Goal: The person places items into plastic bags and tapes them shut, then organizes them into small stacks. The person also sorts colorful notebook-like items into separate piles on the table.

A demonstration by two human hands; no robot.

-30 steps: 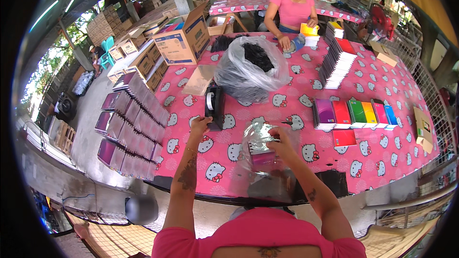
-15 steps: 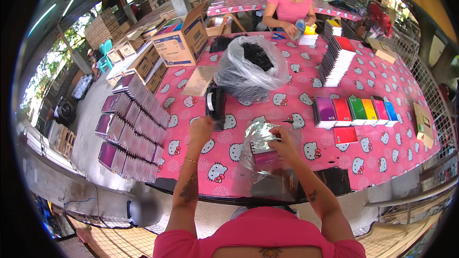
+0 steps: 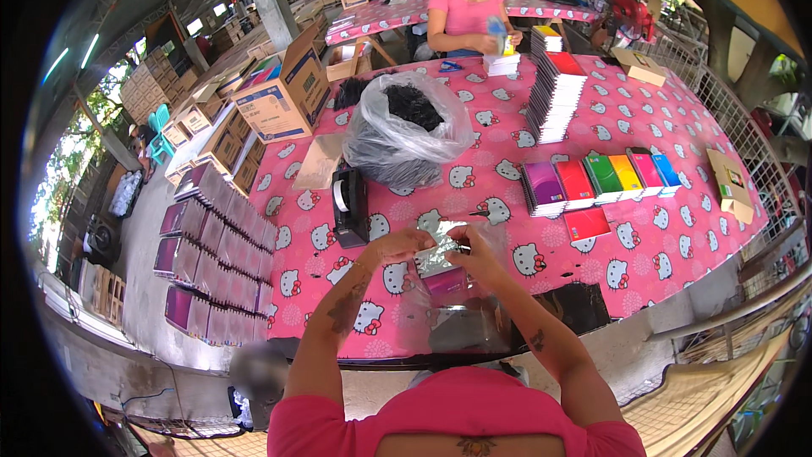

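Note:
In front of me on the table lies a purple notebook (image 3: pixel 445 287) inside a clear plastic bag (image 3: pixel 433 256), whose upper part shines with glare. My left hand (image 3: pixel 401 248) is at the bag's upper left edge, fingers pinched together; what is between them is too small to make out. At the upper right, my right hand (image 3: pixel 475 257) is closed on the plastic with thumb and fingers. A black tape dispenser (image 3: pixel 350 205) stands just beyond my left hand.
Stacks of wrapped notebooks (image 3: pixel 211 267) stand at the left edge. A plastic sack (image 3: pixel 406 131) of black pieces and a carton (image 3: pixel 283 101) sit farther back. Coloured notebooks (image 3: pixel 602 178) and a tall notebook stack (image 3: pixel 554 101) are right. Across the table, a person (image 3: pixel 468 17) handles notebooks.
My left hand has come from beside the tape dispenser, toward me and right, to the bag's edge. My right hand stays on the plastic. The whole view has shifted slightly.

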